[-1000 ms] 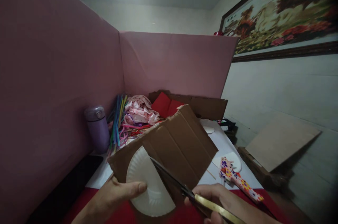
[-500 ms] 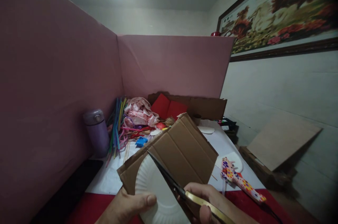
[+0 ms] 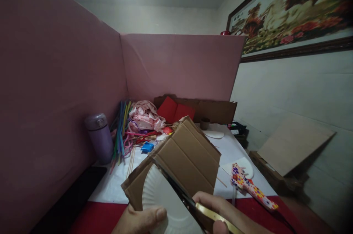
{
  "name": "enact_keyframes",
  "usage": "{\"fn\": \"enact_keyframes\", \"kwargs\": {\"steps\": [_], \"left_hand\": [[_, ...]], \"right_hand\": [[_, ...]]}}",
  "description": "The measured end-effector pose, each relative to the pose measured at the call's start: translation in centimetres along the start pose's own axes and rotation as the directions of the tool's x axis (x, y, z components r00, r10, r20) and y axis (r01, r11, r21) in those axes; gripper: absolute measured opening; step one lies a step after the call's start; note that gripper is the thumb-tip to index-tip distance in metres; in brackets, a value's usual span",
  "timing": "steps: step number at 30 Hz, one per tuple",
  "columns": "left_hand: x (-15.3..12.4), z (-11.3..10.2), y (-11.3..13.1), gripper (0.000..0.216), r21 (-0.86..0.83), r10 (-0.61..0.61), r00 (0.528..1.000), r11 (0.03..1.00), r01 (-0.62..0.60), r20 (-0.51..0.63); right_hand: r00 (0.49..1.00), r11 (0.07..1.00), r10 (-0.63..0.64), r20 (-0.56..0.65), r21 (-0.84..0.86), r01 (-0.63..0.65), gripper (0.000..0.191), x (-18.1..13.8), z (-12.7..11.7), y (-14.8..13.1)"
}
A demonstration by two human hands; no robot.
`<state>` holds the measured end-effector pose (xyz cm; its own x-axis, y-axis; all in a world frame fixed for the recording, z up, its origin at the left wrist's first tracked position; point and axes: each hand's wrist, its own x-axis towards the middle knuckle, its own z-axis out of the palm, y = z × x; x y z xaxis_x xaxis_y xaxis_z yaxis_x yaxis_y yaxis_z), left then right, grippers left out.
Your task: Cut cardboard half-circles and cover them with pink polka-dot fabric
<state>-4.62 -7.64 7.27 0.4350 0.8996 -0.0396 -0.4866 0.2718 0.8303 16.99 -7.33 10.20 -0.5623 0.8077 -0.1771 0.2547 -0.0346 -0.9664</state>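
My left hand (image 3: 143, 219) is closed at the bottom middle, its thumb pressing a white paper plate piece (image 3: 162, 193) flat against a brown piece of cardboard (image 3: 187, 153). The plate piece has a fluted rim and a straight edge on its right. In my right hand (image 3: 220, 212) are scissors (image 3: 182, 191) with gold handles and dark blades. The blades lie along the plate's straight edge, over the cardboard, pointing up and left. My left fingers behind the cardboard are hidden.
A floral glue gun (image 3: 249, 186) lies at the right near white plate pieces (image 3: 244, 167). Left stand a purple bottle (image 3: 99, 138) and colourful pipe cleaners (image 3: 121, 131). Pink cloth (image 3: 145, 116), red paper (image 3: 173, 110) and a blue packet (image 3: 147, 147) lie farther back.
The cardboard and plate piece have shifted slightly left and tilted in my left hand. The scissor blades look closer together, still along the plate's edge.
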Motion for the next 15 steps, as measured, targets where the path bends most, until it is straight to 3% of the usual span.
{"fn": "enact_keyframes", "kwargs": {"steps": [7,10,15], "left_hand": [[0.3,-0.4,-0.5,0.061,-0.017,0.000,1.000,1.000,-0.001,-0.025],[0.3,-0.7,-0.5,0.060,-0.011,-0.005,1.000,1.000,0.005,-0.011],[0.3,-0.7,-0.5,0.060,-0.001,-0.002,1.000,1.000,0.002,0.001]], "right_hand": [[0.997,0.999,0.034,-0.067,-0.033,-0.037,0.065,-1.6,0.2,-2.6],[1.000,0.999,-0.013,-0.007,-0.029,0.012,0.072,-1.1,0.2,-2.1],[0.995,0.991,-0.101,-0.006,-0.093,0.100,0.077,0.4,0.0,0.0]]}}
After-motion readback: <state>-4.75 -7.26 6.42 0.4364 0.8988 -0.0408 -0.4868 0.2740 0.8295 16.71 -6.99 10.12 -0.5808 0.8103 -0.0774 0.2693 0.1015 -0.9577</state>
